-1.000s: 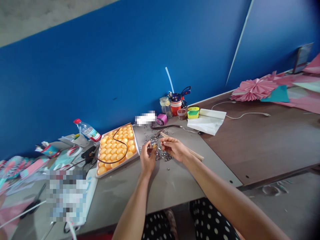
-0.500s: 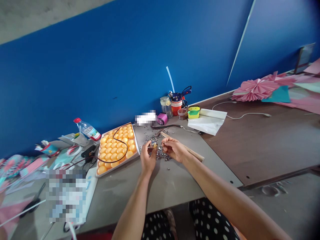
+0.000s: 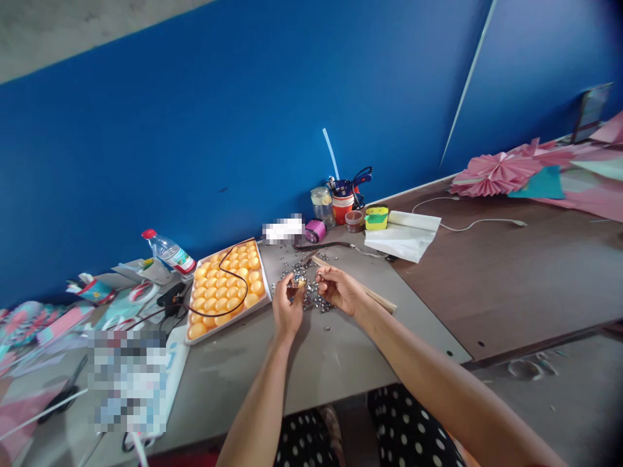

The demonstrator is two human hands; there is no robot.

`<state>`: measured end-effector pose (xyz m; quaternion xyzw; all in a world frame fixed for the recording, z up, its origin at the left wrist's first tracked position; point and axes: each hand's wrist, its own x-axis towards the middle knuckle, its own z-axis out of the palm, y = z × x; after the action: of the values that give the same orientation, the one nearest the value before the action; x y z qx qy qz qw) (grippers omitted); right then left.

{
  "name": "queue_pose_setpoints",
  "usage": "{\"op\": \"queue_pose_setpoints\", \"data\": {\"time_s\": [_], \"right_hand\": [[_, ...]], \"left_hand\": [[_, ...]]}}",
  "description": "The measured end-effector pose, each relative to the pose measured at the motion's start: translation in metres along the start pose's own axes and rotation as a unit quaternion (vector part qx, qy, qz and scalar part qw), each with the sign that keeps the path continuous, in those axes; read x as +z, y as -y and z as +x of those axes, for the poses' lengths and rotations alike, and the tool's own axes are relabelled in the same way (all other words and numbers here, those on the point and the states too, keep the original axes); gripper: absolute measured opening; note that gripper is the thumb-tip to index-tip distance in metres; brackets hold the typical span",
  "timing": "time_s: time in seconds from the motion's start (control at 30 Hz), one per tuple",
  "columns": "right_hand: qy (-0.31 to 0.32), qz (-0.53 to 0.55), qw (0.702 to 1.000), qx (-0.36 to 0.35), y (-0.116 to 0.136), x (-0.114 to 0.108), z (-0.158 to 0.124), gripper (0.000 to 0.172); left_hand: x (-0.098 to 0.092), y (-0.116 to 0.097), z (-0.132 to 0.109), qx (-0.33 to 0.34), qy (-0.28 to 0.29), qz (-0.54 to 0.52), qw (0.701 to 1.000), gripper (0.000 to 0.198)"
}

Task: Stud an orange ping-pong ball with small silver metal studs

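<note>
My left hand [image 3: 287,308] is curled, thumb and fingers closed around a small round yellowish piece [image 3: 302,283] whose kind I cannot make out. Just to its right, my right hand [image 3: 339,290] has its thumb and fingertips pinched together; whatever sits between them is too small to name. Under and between both hands lies a loose heap of small shiny silver beads or studs [image 3: 318,303], with more of them scattered behind the fingers. Thin wooden sticks [image 3: 382,299] run along the table beneath my right wrist.
At left stands a box [image 3: 266,283] of orange balls with a dark cable across it, beside a water bottle [image 3: 171,251]. Behind are a jar [image 3: 322,209], a red cup [image 3: 342,211] of tools and a pink item [image 3: 315,231]. White paper [image 3: 406,240] lies right.
The right fingertips have shifted slightly, still pinched. My left hand stays nearly in place around the small piece, and the view has moved a touch.
</note>
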<state>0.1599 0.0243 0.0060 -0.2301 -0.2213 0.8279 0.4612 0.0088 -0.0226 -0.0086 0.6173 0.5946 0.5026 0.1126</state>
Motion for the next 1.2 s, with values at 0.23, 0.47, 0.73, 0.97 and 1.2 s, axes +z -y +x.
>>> {"op": "queue_pose_setpoints", "data": {"time_s": [0.23,0.47,0.73,0.97,1.2], "right_hand": [[0.012,0.004,1.000,-0.018,0.0009,0.0029,-0.0013,0.014],[0.016,0.006,1.000,-0.017,0.0010,0.0036,-0.0020,0.017],[0.017,-0.006,0.999,-0.037,0.0014,0.0036,-0.0028,0.022],[0.041,-0.075,0.995,-0.045,-0.0058,0.0024,-0.0008,0.025],[0.027,-0.140,0.988,-0.053,-0.0083,0.0048,-0.0015,0.026]], "left_hand": [[-0.0003,0.0001,0.0000,0.007,0.000,-0.001,1.000,0.042],[-0.0013,-0.0037,0.0001,0.003,0.000,0.006,1.000,0.041],[0.0002,-0.0010,0.0002,0.008,-0.003,0.004,1.000,0.042],[-0.0004,-0.0042,-0.0001,-0.010,-0.003,-0.008,1.000,0.041],[-0.0009,-0.0068,-0.0003,-0.008,-0.003,-0.003,1.000,0.042]]}}
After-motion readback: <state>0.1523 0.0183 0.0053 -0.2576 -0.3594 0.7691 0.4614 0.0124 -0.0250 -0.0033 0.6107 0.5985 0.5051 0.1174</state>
